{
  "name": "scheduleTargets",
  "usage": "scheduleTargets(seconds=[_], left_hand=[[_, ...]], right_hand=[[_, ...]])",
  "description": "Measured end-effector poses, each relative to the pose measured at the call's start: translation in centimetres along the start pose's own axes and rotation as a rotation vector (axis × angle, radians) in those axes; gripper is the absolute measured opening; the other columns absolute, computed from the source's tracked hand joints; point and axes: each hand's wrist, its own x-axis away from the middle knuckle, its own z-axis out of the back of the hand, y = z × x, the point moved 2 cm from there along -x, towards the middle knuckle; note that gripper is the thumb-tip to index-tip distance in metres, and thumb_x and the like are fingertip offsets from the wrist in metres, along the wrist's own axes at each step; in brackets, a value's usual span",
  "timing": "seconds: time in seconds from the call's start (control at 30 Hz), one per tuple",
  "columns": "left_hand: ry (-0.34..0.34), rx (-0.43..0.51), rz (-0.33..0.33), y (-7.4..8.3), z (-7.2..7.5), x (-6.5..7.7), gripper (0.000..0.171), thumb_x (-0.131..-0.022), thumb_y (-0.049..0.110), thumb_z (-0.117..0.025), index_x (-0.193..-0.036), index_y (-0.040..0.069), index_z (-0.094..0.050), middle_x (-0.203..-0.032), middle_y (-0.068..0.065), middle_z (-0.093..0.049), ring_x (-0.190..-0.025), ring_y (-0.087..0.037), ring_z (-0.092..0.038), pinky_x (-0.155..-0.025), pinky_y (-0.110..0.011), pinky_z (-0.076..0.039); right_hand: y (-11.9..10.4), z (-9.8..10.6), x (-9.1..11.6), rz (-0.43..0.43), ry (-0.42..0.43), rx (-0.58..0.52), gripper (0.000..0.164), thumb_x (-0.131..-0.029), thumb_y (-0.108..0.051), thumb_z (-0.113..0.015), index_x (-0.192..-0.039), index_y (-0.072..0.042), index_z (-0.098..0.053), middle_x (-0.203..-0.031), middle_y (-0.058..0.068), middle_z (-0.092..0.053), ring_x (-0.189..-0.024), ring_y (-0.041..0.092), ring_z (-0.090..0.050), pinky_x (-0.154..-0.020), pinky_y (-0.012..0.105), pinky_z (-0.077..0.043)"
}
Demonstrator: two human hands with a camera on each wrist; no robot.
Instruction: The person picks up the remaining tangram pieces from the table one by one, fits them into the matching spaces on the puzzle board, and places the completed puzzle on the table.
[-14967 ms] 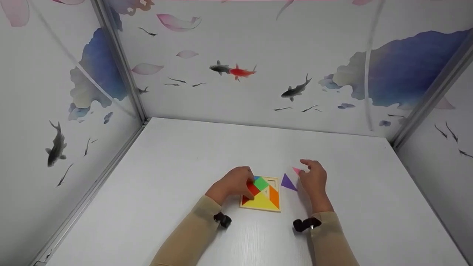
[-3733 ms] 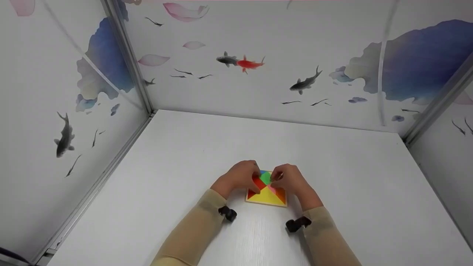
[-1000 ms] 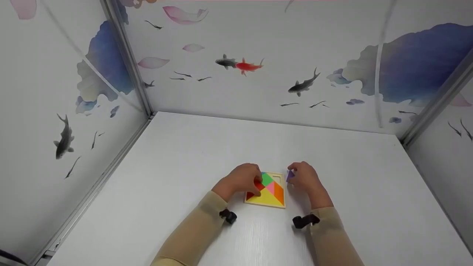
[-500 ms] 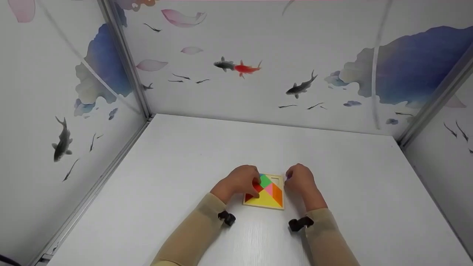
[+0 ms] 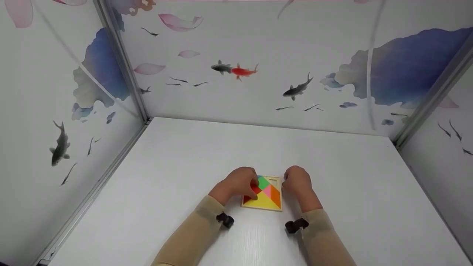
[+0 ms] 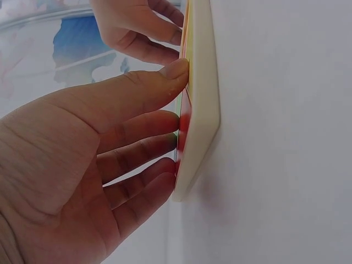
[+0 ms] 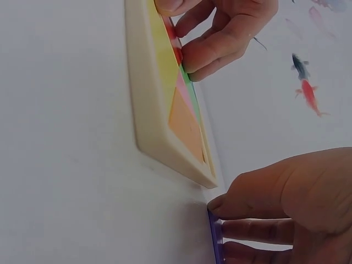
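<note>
A square wooden tangram tray lies on the table, its yellow, orange, red, green and pink pieces set in. In its far right corner a recess shows bare wood. My left hand rests on the left side of the tray, thumb and fingertips touching the pieces; the left wrist view shows the fingers only gently bent on the red piece. Just right of the tray my right hand pinches a purple triangle between thumb and fingers, close to the tabletop. From the head view this triangle is hidden.
The white table stretches around the tray. Printed white panels with fish and petals close off the back and both sides. Dark cameras are strapped at both wrists.
The pink triangle, earlier on the table by my right hand, now sits in the tray. My right hand has picked up the purple triangle and shifted closer to the tray. My left hand stays put.
</note>
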Motion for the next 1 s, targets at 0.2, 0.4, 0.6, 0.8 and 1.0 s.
scheduleTargets(seconds=[0.2,0.4,0.6,0.8,1.0], left_hand=[[0.012,0.022,-0.004,-0.2,-0.1,0.1,0.035,-0.08,0.031,-0.095,-0.111,0.02,-0.081,-0.116,0.005,-0.067,-0.107,-0.015,-0.058,-0.102,-0.033,-0.056],[0.02,-0.014,-0.049,-0.4,-0.3,-0.2,0.036,-0.079,0.032,-0.095,-0.109,0.018,-0.082,-0.115,0.003,-0.069,-0.105,-0.015,-0.059,-0.102,-0.033,-0.055],[0.017,0.015,-0.034,-0.3,-0.3,-0.1,0.038,-0.079,0.032,-0.095,-0.111,0.017,-0.082,-0.117,0.002,-0.068,-0.105,-0.016,-0.059,-0.102,-0.034,-0.055],[0.004,0.017,-0.03,-0.2,-0.2,0.0,0.036,-0.08,0.032,-0.095,-0.11,0.017,-0.082,-0.114,0.003,-0.068,-0.104,-0.015,-0.058,-0.102,-0.034,-0.055],[0.018,0.012,-0.032,-0.3,-0.1,0.0,0.035,-0.081,0.032,-0.094,-0.109,0.017,-0.081,-0.116,0.003,-0.068,-0.106,-0.016,-0.058,-0.103,-0.035,-0.054]], right_hand=[[-0.3,-0.3,0.0,-0.004,-0.004,0.044,0.023,-0.092,-0.007,-0.077,-0.113,0.003,-0.074,-0.104,0.015,-0.072,-0.091,0.029,-0.063,-0.095,0.048,-0.06],[-0.4,-0.4,0.0,0.052,0.025,0.156,0.014,-0.093,-0.008,-0.073,-0.103,0.002,-0.076,-0.092,0.011,-0.073,-0.082,0.024,-0.064,-0.087,0.045,-0.061],[-0.7,-0.3,0.3,0.051,0.059,0.168,0.016,-0.092,-0.005,-0.073,-0.105,0.004,-0.076,-0.087,0.011,-0.072,-0.077,0.024,-0.06,-0.082,0.043,-0.06],[-0.7,-0.3,0.3,0.024,0.032,0.135,0.021,-0.093,-0.005,-0.073,-0.111,0.006,-0.074,-0.091,0.013,-0.073,-0.079,0.025,-0.06,-0.085,0.043,-0.061],[-1.1,-0.2,0.4,0.016,0.041,0.131,0.028,-0.092,-0.006,-0.076,-0.116,0.008,-0.072,-0.1,0.017,-0.074,-0.083,0.025,-0.062,-0.09,0.044,-0.062]])
